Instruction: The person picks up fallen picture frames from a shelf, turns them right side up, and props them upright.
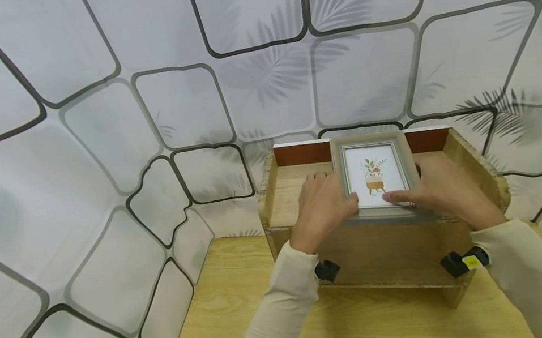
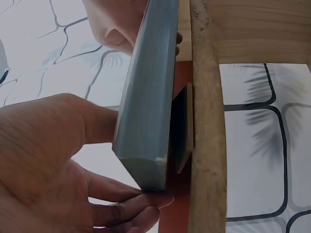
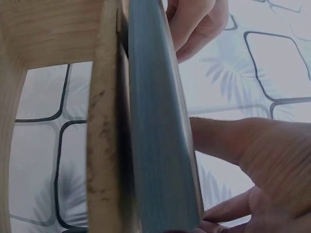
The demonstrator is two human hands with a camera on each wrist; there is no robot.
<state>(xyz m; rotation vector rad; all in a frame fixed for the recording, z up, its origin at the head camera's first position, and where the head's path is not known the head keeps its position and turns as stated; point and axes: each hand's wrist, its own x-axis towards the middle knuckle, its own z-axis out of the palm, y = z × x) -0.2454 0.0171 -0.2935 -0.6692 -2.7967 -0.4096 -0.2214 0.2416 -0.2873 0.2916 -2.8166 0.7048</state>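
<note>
At the near edge of the head view, we see the wooden surface [image 1: 215, 290] and two cream sleeves [image 1: 279, 310] reaching forward above it. A dark device [image 1: 326, 270] sits at the left wrist; a second dark unit [image 1: 453, 264], with a yellow label [image 1: 472, 262], sits at the right wrist.

Beyond the cuffs, we locate the hands. The left hand [image 1: 321, 202] grips the left side of a picture frame [image 1: 375, 169], its thumb at the lower front border. The right hand [image 1: 450, 188] grips the opposite side, its thumb laid across the front near the lower right corner. In both wrist views, we see the other fingers reaching behind the frame.

The frame has a grey border and a print [image 1: 374, 183] of a potted plant on a legged stand. We find it at the middle of a wooden shelf unit [image 1: 389, 245], just beside the front board edge [image 2: 209, 126]; we cannot tell whether they touch. A dark flap [image 2: 180, 126] stands between the two.

Farther back, a red-brown strip [image 1: 301, 153] runs along the unit's rear. Behind it, we see a patterned wall covering [image 1: 271, 94] with rounded outlines and leaf motifs.
</note>
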